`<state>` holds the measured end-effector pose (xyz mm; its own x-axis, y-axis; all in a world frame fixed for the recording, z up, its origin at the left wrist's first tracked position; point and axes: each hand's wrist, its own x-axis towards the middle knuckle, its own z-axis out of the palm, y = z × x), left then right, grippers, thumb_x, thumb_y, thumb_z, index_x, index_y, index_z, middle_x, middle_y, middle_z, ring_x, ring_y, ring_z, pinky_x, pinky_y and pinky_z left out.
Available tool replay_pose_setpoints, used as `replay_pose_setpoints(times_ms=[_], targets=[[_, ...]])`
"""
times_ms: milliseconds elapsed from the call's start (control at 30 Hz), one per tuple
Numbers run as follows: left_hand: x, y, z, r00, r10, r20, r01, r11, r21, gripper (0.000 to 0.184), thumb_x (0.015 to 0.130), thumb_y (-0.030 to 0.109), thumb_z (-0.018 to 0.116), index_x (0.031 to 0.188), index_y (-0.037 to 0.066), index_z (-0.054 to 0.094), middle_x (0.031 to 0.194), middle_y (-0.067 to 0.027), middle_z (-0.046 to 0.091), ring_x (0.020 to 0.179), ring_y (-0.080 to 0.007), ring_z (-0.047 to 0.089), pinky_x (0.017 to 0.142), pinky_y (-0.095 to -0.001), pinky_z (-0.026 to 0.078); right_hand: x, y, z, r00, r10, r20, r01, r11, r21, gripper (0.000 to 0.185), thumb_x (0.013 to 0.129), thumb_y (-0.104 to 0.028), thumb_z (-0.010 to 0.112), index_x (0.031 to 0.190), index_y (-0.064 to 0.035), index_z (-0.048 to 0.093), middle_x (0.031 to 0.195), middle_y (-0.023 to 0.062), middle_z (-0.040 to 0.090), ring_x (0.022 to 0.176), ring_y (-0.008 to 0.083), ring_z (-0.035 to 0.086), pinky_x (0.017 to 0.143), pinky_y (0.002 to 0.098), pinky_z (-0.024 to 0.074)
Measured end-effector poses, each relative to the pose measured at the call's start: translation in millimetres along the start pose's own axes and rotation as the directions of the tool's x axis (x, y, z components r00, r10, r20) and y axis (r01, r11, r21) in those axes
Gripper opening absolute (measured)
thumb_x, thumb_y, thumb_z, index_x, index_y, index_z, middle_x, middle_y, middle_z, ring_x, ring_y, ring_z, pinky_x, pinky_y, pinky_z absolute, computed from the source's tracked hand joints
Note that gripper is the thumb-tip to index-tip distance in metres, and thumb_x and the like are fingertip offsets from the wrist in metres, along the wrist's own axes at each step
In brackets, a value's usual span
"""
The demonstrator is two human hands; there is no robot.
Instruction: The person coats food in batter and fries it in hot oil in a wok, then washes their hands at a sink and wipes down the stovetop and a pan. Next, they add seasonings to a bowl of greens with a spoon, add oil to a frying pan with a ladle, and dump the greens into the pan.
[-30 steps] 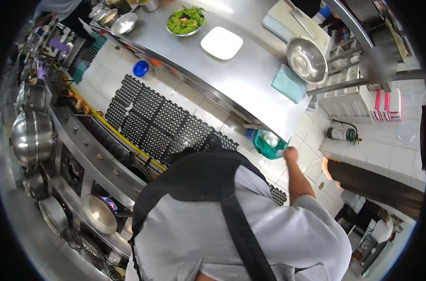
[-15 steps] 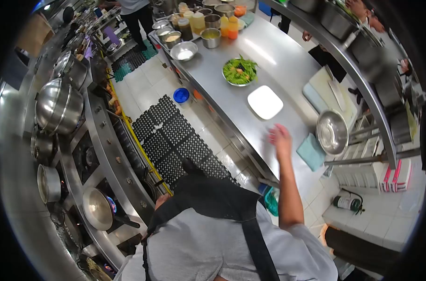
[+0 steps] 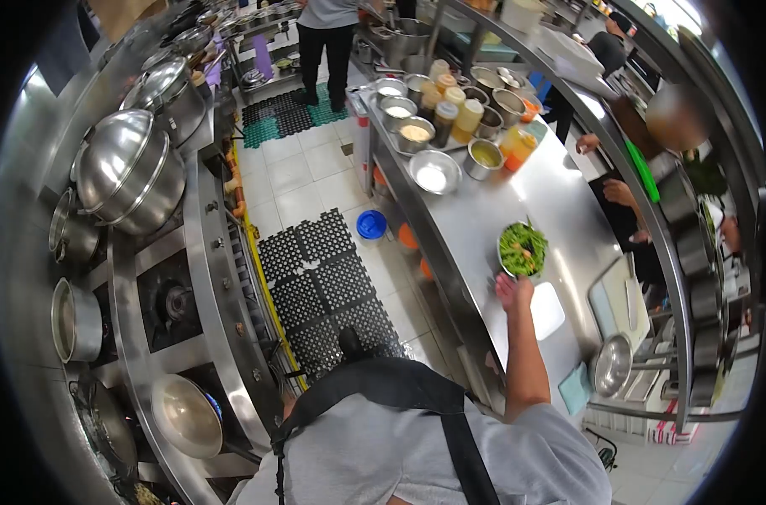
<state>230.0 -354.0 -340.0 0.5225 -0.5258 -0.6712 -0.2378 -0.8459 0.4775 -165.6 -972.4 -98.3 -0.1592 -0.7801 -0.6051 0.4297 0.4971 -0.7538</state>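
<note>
Green leaves (image 3: 523, 247), heaped in round metal bowl (image 3: 502, 260); square white plate (image 3: 546, 310), unfilled — right hand (image 3: 515, 291) at bowl's rim, left hand (image 3: 289, 405) part-hidden, grips unclear.

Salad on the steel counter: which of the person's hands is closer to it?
The right. The right hand is at the near edge of the salad; the left hand, mostly hidden, is farther off, down beside the stove.
</note>
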Motion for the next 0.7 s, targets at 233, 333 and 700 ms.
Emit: replay_pose_setpoints(times_ms=[233, 333, 700], targets=[[122, 40, -55, 0.962, 0.267, -0.051, -0.259, 0.958, 0.126, 0.033, 0.091, 0.035, 0.067, 0.099, 0.003, 0.073, 0.085, -0.0133, 0.072, 0.085, -0.0226, 0.069, 0.079, -0.0396, 0.052, 8, -19, 8, 0.991, 0.099, -0.089, -0.110, 0.985, -0.131, 0.027, 0.096, -0.025, 0.043, 0.108, -0.0065, 0.060, 0.088, 0.0093, 0.065, 0.070, 0.0195, 0.060, 0.059, 0.0341, 0.0504], [154, 148, -122, 0.998, -0.057, -0.029, 0.043, 0.933, -0.358, 0.033, 0.091, 0.033, 0.067, 0.100, 0.002, 0.074, 0.091, -0.0139, 0.074, 0.088, -0.0215, 0.069, 0.082, -0.0372, 0.052, 13, -17, 6, 0.982, 0.167, -0.092, -0.174, 0.982, -0.067, 0.026, 0.090, -0.018, 0.043, 0.105, -0.0058, 0.060, 0.085, 0.0086, 0.063, 0.067, 0.0188, 0.057, 0.058, 0.0345, 0.0493], [298, 604, -280, 0.754, 0.656, 0.004, -0.613, 0.707, -0.351, 0.031, 0.101, 0.028, 0.064, 0.118, 0.001, 0.067, 0.089, 0.0015, 0.064, 0.079, -0.0061, 0.057, 0.070, -0.0211, 0.047, 8, -1, 50, 0.960, 0.155, -0.233, -0.096, 0.965, 0.246, 0.022, 0.083, -0.016, 0.048, 0.100, -0.0056, 0.057, 0.082, 0.0080, 0.062, 0.065, 0.0190, 0.055, 0.058, 0.0351, 0.0455]])
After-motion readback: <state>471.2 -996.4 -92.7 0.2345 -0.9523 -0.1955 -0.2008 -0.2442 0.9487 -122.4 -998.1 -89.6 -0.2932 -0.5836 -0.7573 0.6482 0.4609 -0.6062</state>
